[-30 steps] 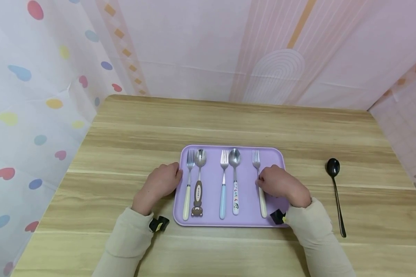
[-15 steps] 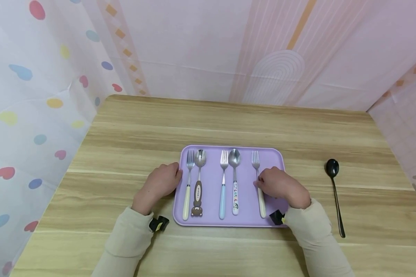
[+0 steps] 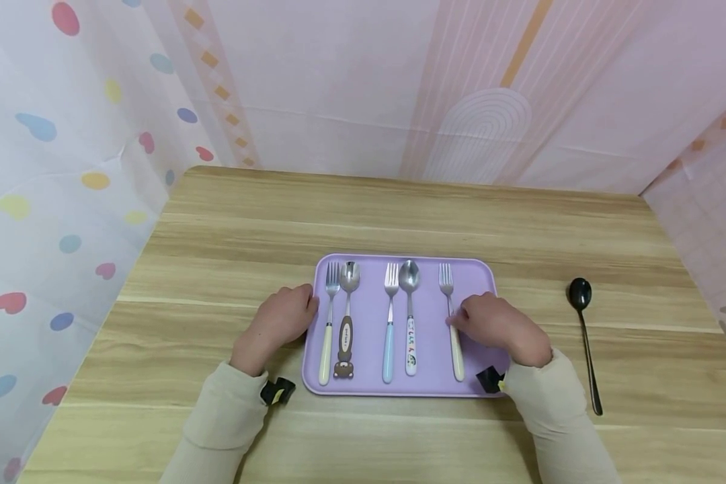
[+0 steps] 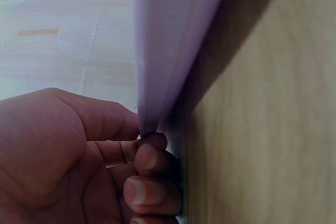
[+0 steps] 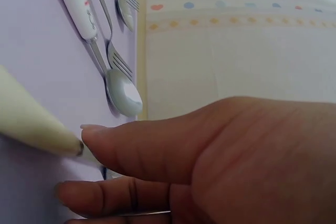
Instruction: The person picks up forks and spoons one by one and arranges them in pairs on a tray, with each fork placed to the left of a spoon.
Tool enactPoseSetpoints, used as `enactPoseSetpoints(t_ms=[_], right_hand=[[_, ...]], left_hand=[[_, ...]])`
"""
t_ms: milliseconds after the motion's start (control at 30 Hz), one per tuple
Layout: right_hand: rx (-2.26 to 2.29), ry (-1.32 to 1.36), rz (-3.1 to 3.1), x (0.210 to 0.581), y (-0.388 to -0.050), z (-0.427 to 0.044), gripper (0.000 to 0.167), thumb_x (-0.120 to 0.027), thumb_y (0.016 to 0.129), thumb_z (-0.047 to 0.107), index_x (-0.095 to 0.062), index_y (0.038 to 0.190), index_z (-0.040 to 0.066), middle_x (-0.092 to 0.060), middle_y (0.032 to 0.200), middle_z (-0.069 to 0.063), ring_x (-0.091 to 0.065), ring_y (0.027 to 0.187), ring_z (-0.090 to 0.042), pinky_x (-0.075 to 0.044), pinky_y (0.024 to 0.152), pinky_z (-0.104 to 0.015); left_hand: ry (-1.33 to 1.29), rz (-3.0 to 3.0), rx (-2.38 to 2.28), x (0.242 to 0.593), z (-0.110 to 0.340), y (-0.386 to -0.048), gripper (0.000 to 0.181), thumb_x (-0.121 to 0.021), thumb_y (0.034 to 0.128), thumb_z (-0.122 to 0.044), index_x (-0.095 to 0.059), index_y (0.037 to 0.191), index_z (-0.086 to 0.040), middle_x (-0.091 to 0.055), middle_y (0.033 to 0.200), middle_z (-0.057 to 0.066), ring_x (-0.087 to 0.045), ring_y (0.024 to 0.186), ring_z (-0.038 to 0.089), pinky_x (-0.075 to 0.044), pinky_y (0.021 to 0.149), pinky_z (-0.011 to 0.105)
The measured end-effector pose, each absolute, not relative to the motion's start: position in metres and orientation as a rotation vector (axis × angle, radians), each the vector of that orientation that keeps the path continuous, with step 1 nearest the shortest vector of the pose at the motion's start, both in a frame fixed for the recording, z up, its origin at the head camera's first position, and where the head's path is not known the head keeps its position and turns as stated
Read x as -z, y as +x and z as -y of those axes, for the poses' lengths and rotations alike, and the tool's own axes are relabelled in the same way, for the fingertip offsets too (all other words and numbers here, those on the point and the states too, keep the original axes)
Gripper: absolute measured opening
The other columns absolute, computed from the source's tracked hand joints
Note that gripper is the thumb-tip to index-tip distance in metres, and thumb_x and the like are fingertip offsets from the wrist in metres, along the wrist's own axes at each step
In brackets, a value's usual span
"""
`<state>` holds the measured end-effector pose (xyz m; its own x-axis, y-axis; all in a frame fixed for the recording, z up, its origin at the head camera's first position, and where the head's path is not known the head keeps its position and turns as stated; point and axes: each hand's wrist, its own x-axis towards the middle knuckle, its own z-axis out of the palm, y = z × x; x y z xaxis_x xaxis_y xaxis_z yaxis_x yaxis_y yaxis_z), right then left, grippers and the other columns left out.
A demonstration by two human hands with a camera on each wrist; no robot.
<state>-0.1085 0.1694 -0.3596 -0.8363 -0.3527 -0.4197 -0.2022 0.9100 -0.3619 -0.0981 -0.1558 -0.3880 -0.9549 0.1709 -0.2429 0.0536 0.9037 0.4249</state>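
A lilac tray [image 3: 369, 388] lies on the wooden table. My left hand [image 3: 284, 314] pinches its left rim; in the left wrist view, thumb and index finger [image 4: 153, 141] meet at the rim. On the tray's right part lies a fork with a cream handle [image 3: 456, 353]. My right hand [image 3: 490, 320] is just to the right of it, thumb [image 5: 121, 148] and fingers apart near the fork's neck. Further left on the tray lie a blue-handled fork [image 3: 388, 349], a spoon with a patterned white handle [image 3: 411, 346], a bear-handled spoon [image 3: 345, 343] and another cream-handled fork [image 3: 326, 353].
A black spoon [image 3: 587, 343] lies on the table to the right of the tray. Patterned curtains [image 3: 351, 87] hang behind the table [image 3: 399, 215] and at its sides.
My right hand has shifted slightly right, away from the cream-handled fork, and its fingers have parted from the handle. The left hand and the tray have stayed in place.
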Motion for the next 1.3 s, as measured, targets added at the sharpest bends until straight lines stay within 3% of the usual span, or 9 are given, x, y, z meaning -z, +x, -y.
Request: enactPoseSetpoints(t_ms=[267,933,1300], right_hand=[[0.424,-0.375,-2.628,0.355,-0.107,-0.185,0.034,-0.054,0.096,0.024,-0.045,0.066,0.010,-0.040,0.061,-0.002,-0.042,0.057,-0.017,-0.035,0.054,-0.030],[0.442,-0.300,-2.686,0.357,-0.103,-0.246,0.032,-0.052,0.097,0.020,-0.047,0.068,0.009,-0.041,0.060,-0.001,-0.041,0.055,-0.017,-0.033,0.054,-0.030],[0.553,-0.204,-2.626,0.351,-0.098,-0.290,0.031,-0.047,0.100,0.022,-0.049,0.074,0.005,-0.052,0.062,-0.002,-0.048,0.054,-0.016,-0.037,0.053,-0.032]], left_hand=[[0.171,-2.795,-0.610,0.387,0.156,-0.097,0.023,-0.044,0.0985,-0.016,-0.057,0.088,-0.001,-0.051,0.065,0.007,-0.053,0.061,0.024,-0.044,0.057,0.040],[0.184,-2.835,-0.595,0.393,0.159,-0.094,0.022,-0.045,0.0973,-0.015,-0.056,0.083,-0.003,-0.052,0.065,0.008,-0.053,0.061,0.026,-0.043,0.056,0.043],[0.179,-2.819,-0.603,0.395,0.158,-0.095,0.023,-0.044,0.0979,-0.016,-0.057,0.086,-0.002,-0.051,0.064,0.006,-0.052,0.060,0.024,-0.043,0.056,0.040]])
